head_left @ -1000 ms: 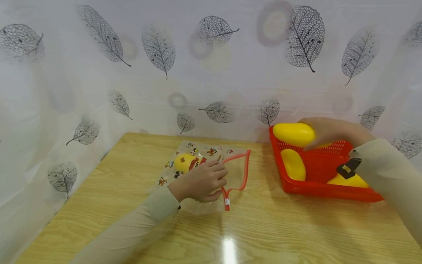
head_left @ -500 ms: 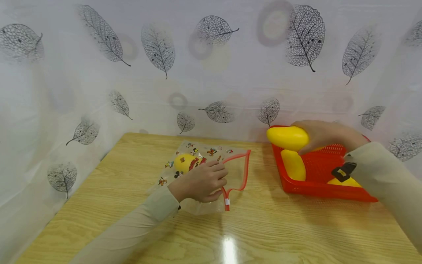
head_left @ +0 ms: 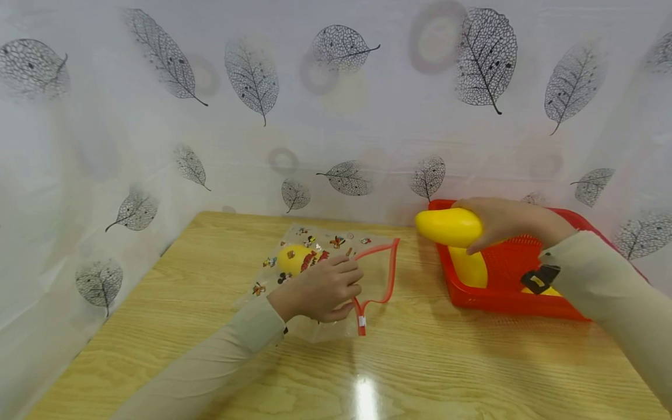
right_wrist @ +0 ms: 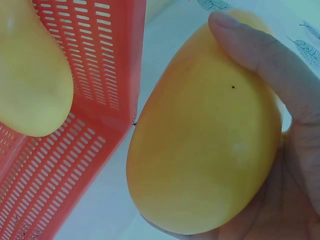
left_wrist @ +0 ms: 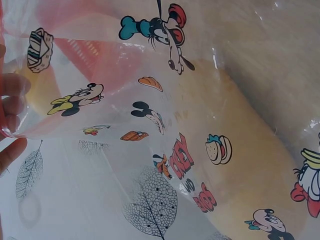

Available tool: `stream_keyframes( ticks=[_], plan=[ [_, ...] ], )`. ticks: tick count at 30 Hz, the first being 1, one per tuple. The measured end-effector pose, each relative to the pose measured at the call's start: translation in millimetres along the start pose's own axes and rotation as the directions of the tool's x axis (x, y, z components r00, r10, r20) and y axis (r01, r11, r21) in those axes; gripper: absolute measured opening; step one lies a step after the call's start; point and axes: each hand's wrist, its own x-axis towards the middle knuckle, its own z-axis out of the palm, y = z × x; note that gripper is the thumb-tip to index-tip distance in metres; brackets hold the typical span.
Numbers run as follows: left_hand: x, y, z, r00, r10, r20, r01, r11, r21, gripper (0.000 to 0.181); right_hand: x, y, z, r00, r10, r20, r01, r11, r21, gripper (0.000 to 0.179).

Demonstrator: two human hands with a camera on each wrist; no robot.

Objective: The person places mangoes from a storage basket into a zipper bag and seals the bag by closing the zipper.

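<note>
My left hand pinches the mouth of a clear cartoon-printed zip bag with red edging. In the left wrist view, fingertips and thumb meet at that red edge. Inside the lying bag is a yellow mango, seen through the plastic. My right hand holds another yellow mango over the left rim of a red basket. Thumb and palm wrap this mango in the right wrist view, just outside the basket wall. More mangoes lie in the basket, one at its left side.
Bag and basket both sit on a wood-grain table, the basket to the right. Behind the table hangs a white leaf-patterned sheet. Another mango shows near the basket's front, partly hidden by my right wrist.
My right hand has carried its mango leftward, from within the basket to beyond its left rim, and slightly down in view. The left hand and the bag have kept still.
</note>
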Motion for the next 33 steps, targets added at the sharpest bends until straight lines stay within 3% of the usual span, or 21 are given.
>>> stream_keyframes(
  ticks=[26, 33],
  plan=[
    [-2.3, 0.3, 1.7, 1.000, -0.005, -0.015, 0.005, 1.000, 0.004, 0.017, 3.3, -30, 16, 0.997, -0.065, 0.034, 0.062, 0.996, 0.064, 0.072],
    [-3.1, 0.1, 2.5, 1.000, -0.003, -0.022, 0.003, 1.000, 0.005, 0.018, 5.6, -40, 21, 0.994, -0.111, 0.002, 0.111, 0.994, -0.016, 0.070]
  ],
)
